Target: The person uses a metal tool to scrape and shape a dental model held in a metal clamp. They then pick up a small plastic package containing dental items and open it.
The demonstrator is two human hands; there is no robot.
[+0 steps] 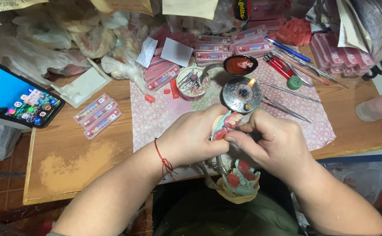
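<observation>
My left hand (pixel 194 135) grips a dental model (pixel 227 123) with pink wax gums and white teeth, mounted on a metal articulator whose lower pale green cast (pixel 241 181) hangs below the table edge. My right hand (pixel 271 142) pinches at the model's wax and teeth from the right; a thin tool may lie in its fingers, but it is hidden. A red string bracelet circles my left wrist. Just beyond the hands a small alcohol burner (pixel 242 94) stands lit.
A spoon of melted red wax (pixel 240 65), a tin of burs (pixel 192 83), metal instruments (pixel 287 89), a red lighter (pixel 278 65) and several boxes of teeth (pixel 98 115) lie on the wooden table (pixel 68 161). A phone (pixel 18 98) leans at left; plastic bags crowd the back.
</observation>
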